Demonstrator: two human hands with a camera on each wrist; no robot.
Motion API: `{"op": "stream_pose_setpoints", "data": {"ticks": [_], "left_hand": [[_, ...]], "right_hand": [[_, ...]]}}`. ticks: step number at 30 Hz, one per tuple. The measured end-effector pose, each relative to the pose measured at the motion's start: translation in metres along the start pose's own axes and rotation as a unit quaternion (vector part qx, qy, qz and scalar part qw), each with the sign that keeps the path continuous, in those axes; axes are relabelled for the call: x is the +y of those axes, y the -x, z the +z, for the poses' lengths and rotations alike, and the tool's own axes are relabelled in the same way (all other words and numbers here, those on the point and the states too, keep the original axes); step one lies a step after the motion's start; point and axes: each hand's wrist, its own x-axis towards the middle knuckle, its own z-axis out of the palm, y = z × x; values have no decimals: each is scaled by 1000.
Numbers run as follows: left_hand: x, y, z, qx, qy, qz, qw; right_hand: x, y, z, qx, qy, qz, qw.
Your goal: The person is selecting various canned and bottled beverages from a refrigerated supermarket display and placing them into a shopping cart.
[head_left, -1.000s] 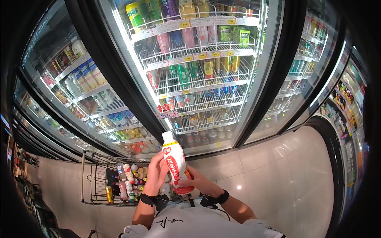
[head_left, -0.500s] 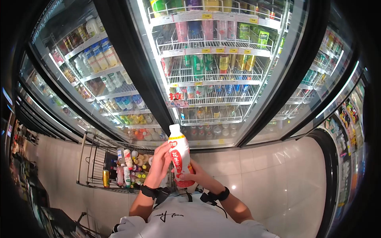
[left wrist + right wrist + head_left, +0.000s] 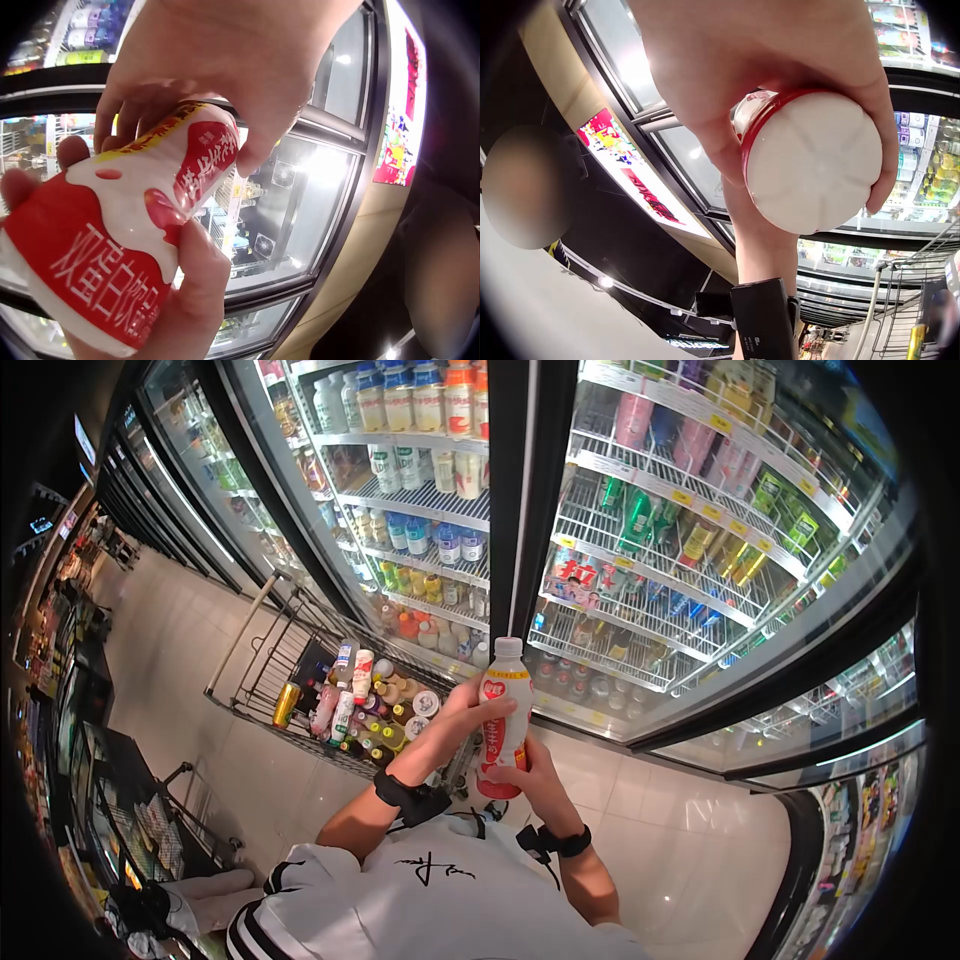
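Observation:
A white bottle (image 3: 503,715) with a red label and white cap stands upright in front of my chest, held by both hands. My left hand (image 3: 466,710) curls its fingers round the bottle's middle from the left. My right hand (image 3: 522,765) cups the bottle's foot from below and behind. In the left wrist view the bottle (image 3: 127,247) fills the lower left, with my left hand (image 3: 225,82) over its upper part and the right thumb against the label. The right wrist view looks up at the bottle's round white base (image 3: 814,165), ringed by my right hand (image 3: 780,90).
Glass-door fridges (image 3: 650,530) full of drinks stand straight ahead, with a black door frame (image 3: 520,490) between them. A wire shopping cart (image 3: 262,660) at my left holds several bottles and a yellow can (image 3: 286,704). Pale tiled floor (image 3: 700,830) lies to the right; store shelves (image 3: 70,660) run along the far left.
The head view has swung left, so the door frame and the cart sit nearer the middle. Both hands keep hold of the bottle, still upright at chest height.

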Motion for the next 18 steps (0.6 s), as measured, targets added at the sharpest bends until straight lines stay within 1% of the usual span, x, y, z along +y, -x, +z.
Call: {"op": "stream_pose_setpoints", "data": {"ticks": [3,5,8,10,12,13,14,15,16,17,18], "left_hand": [[6,6,-16,-1,14,19,1000],[0,4,-37,-10,23,28,999],[1,6,-69,-19,22,40,999],[-2,9,-98,-23,34,39,998],[-7,11,-137,-29,36,54,997],[-17,13,-164,-19,20,56,998],[-29,14,-200,19,-74,74,994],[-43,16,-241,56,-170,84,980],[-64,21,-287,122,-311,114,936],[-84,27,-338,176,-446,141,866],[-102,37,-391,175,-508,119,835]], "right_hand": [[-1,-13,16,18,-8,1,1000],[5,-25,22,9,-40,28,999],[10,-45,46,10,-53,38,998],[14,-60,64,9,-59,47,997],[14,-77,88,10,-143,67,987],[23,-87,97,28,-140,55,988],[26,-97,110,42,-152,47,986],[30,-106,123,57,-169,41,983],[36,-116,133,63,-169,30,983],[44,-128,143,72,-171,19,982],[51,-138,156,103,-176,6,979]]}}
